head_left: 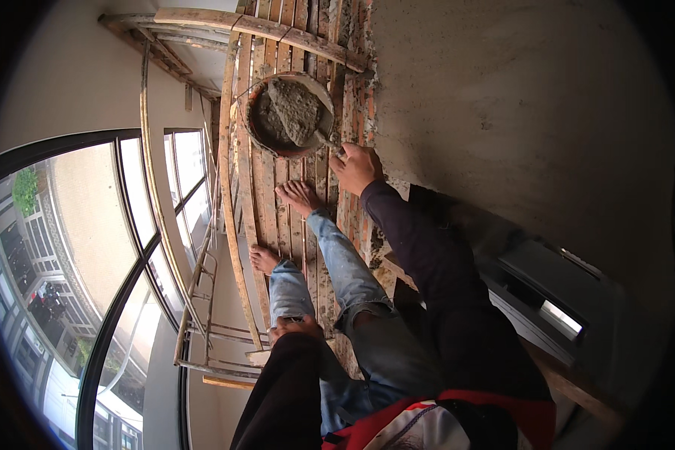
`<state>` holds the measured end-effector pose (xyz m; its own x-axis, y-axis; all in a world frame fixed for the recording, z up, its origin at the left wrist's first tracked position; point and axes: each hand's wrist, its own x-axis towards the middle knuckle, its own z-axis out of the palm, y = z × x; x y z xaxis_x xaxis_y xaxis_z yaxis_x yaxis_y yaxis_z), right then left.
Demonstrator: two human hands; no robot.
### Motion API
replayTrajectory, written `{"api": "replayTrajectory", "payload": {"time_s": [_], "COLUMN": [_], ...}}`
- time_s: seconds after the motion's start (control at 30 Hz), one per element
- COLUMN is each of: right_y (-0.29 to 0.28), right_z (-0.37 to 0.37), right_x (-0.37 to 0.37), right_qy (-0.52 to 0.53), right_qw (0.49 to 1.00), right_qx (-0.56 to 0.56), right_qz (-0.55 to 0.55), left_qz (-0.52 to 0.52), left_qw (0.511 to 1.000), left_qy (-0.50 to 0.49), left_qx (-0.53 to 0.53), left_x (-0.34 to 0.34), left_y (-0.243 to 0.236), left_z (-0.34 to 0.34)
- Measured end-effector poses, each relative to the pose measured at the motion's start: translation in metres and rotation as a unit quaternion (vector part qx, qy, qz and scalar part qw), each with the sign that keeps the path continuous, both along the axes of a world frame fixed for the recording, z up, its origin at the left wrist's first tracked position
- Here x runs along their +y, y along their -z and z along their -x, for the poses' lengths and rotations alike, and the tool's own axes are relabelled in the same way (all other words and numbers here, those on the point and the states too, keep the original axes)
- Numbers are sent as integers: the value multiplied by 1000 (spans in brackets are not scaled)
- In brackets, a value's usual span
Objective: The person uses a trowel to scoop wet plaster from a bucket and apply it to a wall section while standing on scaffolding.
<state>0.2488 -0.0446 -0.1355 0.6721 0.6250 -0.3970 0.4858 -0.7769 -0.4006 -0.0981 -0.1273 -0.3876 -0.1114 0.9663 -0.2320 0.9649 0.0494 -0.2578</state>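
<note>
My right hand (358, 169) is closed round the handle of a trowel (323, 138) at the near right rim of a round bucket (252, 129). The trowel's blade lies over the bucket, covered by a heap of wet grey mortar (295, 107). More mortar sits inside the bucket below it. My left hand (295, 328) is curled in front of my left knee, partly covered by its dark sleeve. Beside that sleeve juts the pale edge of a flat board (258, 358); whether the left hand grips it is hidden.
My bare feet (298, 196) stand on narrow, mortar-spattered scaffold planks (283, 232). A wooden pole (259, 24) crosses the far end. Rough grey plastered wall (502, 97) rises on the right. At left are bamboo rails (151, 150) and large dark-framed windows (131, 281).
</note>
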Motion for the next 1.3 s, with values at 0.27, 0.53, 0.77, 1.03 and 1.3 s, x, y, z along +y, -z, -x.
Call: {"api": "replayTrajectory", "payload": {"time_s": [0.27,0.53,0.77,1.03,1.3], "right_y": [-226,-320,-219,34,159], "right_z": [-14,-66,-57,-51,-6], "right_x": [-19,-94,-83,49,26], "right_qy": [81,408,199,-84,5], "right_qw": [794,897,955,921,986], "right_qx": [595,-122,195,-89,35], "right_qz": [-93,-121,-106,370,165], "left_qz": [-39,-142,-65,56,132], "left_qw": [999,986,991,992,982], "left_qy": [20,87,-56,-58,-93], "left_qx": [-16,10,-106,-97,-98], "left_x": [-18,-12,-9,-35,-113], "left_y": [34,37,40,-134,-226], "left_z": [26,28,31,33,88]}}
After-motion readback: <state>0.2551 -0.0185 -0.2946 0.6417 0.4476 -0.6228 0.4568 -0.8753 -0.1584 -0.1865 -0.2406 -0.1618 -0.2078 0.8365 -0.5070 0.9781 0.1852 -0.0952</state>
